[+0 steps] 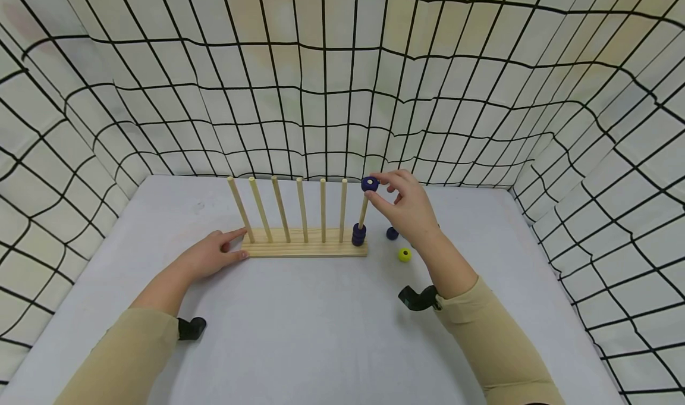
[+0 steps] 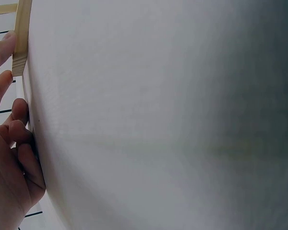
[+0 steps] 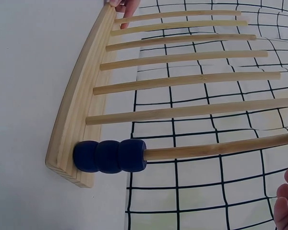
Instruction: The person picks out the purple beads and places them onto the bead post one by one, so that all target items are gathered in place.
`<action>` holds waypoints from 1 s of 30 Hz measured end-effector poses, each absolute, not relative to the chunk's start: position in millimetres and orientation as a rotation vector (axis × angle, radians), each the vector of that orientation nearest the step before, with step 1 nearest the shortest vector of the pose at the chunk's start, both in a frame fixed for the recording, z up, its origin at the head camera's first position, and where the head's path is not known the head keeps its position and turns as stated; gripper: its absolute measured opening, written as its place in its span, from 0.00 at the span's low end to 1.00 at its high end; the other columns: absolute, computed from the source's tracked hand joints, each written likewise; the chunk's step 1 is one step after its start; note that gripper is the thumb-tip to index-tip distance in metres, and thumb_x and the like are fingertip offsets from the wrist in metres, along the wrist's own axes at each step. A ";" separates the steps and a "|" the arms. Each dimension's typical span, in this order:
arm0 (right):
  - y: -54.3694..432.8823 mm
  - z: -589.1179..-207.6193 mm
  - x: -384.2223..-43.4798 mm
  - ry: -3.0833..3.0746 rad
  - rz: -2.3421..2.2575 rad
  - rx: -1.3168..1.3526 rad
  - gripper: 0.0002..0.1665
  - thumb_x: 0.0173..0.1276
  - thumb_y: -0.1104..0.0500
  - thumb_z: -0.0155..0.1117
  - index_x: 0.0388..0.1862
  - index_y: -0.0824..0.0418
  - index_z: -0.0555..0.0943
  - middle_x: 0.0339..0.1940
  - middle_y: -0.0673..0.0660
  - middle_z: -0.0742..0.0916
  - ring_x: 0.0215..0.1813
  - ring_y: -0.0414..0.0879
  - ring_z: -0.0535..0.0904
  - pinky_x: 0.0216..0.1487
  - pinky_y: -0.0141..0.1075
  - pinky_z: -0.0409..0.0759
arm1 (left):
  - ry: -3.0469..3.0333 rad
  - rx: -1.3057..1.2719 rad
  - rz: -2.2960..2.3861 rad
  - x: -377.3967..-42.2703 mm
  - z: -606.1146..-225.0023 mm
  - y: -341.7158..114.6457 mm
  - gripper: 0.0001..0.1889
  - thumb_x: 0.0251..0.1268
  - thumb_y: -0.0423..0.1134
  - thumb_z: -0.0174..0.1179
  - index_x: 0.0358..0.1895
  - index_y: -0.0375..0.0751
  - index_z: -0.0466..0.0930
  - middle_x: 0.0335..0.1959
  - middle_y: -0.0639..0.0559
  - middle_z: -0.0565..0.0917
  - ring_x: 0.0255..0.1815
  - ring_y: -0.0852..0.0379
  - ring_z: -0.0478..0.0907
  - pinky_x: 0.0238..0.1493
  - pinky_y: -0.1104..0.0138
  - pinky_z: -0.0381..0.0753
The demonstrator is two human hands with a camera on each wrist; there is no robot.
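Observation:
A wooden peg stand (image 1: 299,250) with a row of several upright pegs stands on the white table. Three dark blue beads (image 3: 109,156) are stacked at the bottom of its rightmost peg. Between thumb and fingers, my right hand (image 1: 409,209) pinches another dark blue bead (image 1: 369,183) at that peg's top; the peg's tip shows in the bead's hole. My left hand (image 1: 211,254) holds the stand's left end, with thumb at the front corner and index finger at the back. Its other fingers are curled in the left wrist view.
Right of the stand lie a loose dark blue bead (image 1: 392,233) and a yellow-green bead (image 1: 404,254), under the right forearm's inner side. Black netting (image 1: 321,90) over white cloth rises behind the table and along both sides.

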State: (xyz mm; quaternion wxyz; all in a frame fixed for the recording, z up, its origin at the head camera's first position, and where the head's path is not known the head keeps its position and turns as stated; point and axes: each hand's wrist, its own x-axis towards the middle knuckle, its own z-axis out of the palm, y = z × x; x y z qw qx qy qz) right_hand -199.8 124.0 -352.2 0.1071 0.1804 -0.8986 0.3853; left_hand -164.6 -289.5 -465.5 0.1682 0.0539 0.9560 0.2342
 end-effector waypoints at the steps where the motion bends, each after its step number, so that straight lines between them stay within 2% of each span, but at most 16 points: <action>1: 124.1 -352.3 -199.7 -2.645 1.134 0.530 0.24 0.69 0.46 0.67 0.61 0.50 0.81 0.50 0.50 0.79 0.39 0.46 0.72 0.39 0.39 0.74 | 2.720 0.154 0.667 -164.7 -465.7 -289.7 0.42 0.67 0.63 0.59 0.77 0.45 0.59 0.34 0.47 0.65 0.31 0.53 0.64 0.34 0.59 0.62; 30: 126.1 -354.3 -198.1 -2.637 1.140 0.520 0.23 0.69 0.45 0.67 0.60 0.50 0.82 0.51 0.52 0.79 0.43 0.45 0.73 0.39 0.39 0.75 | 2.717 0.149 0.674 -165.2 -466.6 -290.5 0.42 0.66 0.64 0.58 0.78 0.46 0.58 0.35 0.47 0.66 0.31 0.52 0.64 0.34 0.59 0.62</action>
